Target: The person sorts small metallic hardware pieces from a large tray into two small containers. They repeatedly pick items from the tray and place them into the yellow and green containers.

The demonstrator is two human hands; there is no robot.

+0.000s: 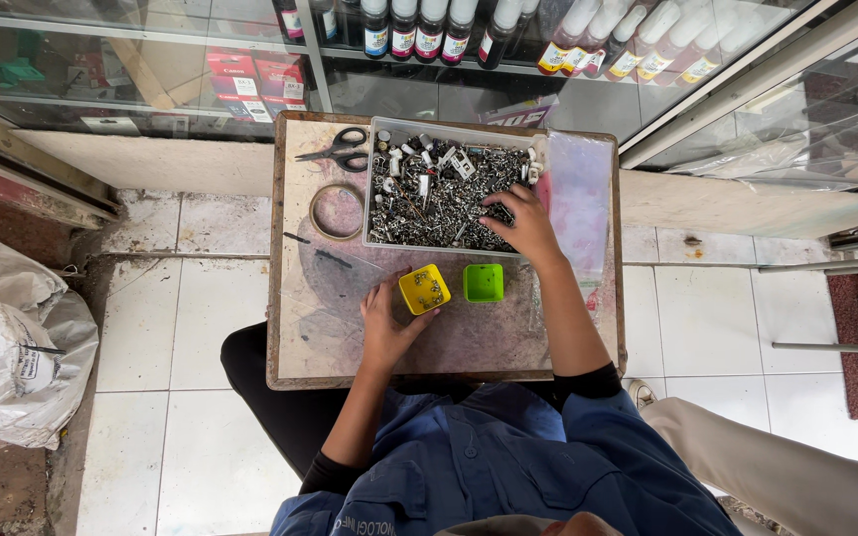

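Blue sleeves of a work jacket fill the bottom of the view, and from them two bare forearms go forward over a small worn wooden desk (300,337). On the left side, the left hand (386,323) lies on the desk and its fingers close around the near side of a small yellow cup (424,289), which stands upright with a few small metal pieces inside; this grip is closed on the cup. Just beside it, to the right and not touching, stands a small green cup (484,282), and I cannot tell if anything is in it. Farther from the person, at the back half of the desk, sits a clear plastic tray (377,184) full of small screws and metal parts (429,203), with some white pieces among them. The right hand (520,220) is stretched into the right part of this tray, palm down, with fingers bent into the heap; whether they pinch a piece I cannot tell, because the fingertips are hidden among the parts. So the heap lies ahead of the two cups, its long side runs left to right, and the right hand is much nearer to it, while the left hand is nearer to the yellow cup. Left of the tray lie black scissors (340,149) and a roll of tape (335,210). A crumpled white sack (12,337) rests on the tiled floor at far left.
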